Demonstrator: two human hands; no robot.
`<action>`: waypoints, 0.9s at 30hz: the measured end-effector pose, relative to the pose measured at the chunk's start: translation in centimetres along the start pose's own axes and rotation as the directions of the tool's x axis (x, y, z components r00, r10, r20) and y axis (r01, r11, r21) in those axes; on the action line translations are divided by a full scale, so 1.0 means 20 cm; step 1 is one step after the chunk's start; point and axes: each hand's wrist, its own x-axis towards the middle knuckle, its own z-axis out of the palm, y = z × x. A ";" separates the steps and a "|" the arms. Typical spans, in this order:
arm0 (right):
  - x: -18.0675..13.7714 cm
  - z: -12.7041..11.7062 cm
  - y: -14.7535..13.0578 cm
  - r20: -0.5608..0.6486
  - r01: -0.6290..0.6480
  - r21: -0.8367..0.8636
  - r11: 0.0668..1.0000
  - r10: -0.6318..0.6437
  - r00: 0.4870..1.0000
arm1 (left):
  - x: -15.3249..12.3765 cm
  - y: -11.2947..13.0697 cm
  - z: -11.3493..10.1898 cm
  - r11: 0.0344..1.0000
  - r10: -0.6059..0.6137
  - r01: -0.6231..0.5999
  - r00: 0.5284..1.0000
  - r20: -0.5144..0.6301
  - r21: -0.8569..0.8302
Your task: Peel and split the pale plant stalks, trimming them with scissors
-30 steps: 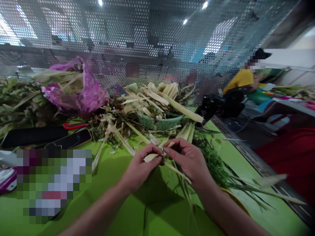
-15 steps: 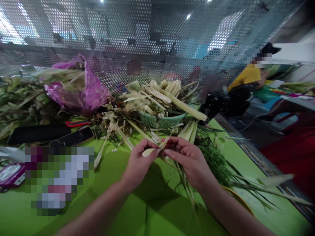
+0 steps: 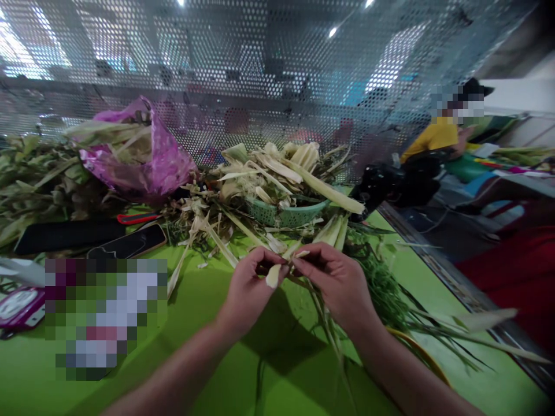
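Note:
My left hand and my right hand meet over the green table, thumbs and fingertips pinched close together. A pale, curled corn husk piece sticks out toward me from between my left thumb and fingers. Another small pale end of husk shows at my right fingertips. Whether both ends belong to a single piece cannot be made out, since the fingers cover the middle. Just beyond and below the hands lie long husk strips and thin green leaf strands.
Behind the hands stands a green basket heaped with dry husks. A pink plastic bag of husks, a red cutter and a phone lie left. A perforated metal screen closes the back; a person in yellow is at right.
The pale husk in my left hand has turned from pointing left to pointing down toward me. My right fingers have shifted slightly, and the raised husk end there now lies flatter.

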 end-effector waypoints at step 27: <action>0.03 0.00 -0.02 -0.028 -0.101 0.354 0.930 0.118 0.993 | 0.01 0.05 0.02 0.928 -0.221 0.253 0.965 0.142 -0.274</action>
